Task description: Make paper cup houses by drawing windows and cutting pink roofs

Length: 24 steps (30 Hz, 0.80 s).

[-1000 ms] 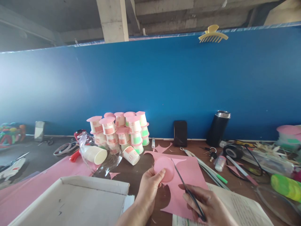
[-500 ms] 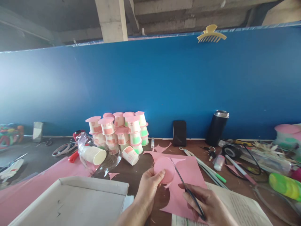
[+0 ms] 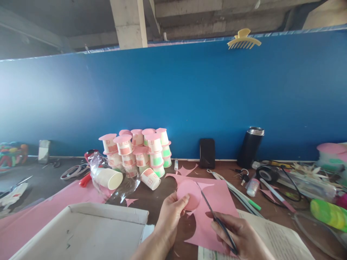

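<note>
While left hand [image 3: 170, 216] grips pink disc [image 3: 189, 194], nothing shifted since.

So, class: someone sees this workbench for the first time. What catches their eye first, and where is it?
Probably the stack of paper-cup houses with pink roofs, against the blue wall at the back. Next, in front, the left hand holds a pink paper circle while the right hand works black scissors over the pink sheet.

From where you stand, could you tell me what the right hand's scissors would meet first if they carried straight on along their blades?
Most likely the pink disc, pinched by the left hand. The scissors in the right hand point up-left, their tip at the disc's right edge; depth is unclear, so they might pass beside it.
</note>
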Motion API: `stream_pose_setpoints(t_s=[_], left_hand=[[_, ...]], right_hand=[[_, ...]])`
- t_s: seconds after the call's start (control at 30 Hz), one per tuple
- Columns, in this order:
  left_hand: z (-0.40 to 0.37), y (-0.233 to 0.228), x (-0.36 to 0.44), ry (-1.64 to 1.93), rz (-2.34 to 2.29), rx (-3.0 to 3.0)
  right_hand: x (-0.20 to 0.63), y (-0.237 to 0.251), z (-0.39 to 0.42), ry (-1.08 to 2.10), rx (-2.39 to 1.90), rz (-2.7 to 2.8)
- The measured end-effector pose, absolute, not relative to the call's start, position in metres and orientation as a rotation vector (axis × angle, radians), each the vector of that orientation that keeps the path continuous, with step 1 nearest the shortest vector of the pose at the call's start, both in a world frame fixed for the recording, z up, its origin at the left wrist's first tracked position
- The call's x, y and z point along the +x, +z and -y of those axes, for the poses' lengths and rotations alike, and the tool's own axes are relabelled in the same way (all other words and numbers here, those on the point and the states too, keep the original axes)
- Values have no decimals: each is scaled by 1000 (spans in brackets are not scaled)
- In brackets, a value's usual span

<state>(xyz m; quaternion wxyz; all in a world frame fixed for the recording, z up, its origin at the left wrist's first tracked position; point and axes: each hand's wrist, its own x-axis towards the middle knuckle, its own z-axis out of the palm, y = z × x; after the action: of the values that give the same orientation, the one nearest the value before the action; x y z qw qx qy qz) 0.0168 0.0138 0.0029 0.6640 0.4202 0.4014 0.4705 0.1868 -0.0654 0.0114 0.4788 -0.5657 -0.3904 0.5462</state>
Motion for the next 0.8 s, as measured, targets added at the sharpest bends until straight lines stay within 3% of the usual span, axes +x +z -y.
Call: stream_pose_setpoints(t_s=[0.8], left_hand=[[-8,10,23,1103,-830,743]], right_hand=[[181,18,66,1306,-1393,1024]])
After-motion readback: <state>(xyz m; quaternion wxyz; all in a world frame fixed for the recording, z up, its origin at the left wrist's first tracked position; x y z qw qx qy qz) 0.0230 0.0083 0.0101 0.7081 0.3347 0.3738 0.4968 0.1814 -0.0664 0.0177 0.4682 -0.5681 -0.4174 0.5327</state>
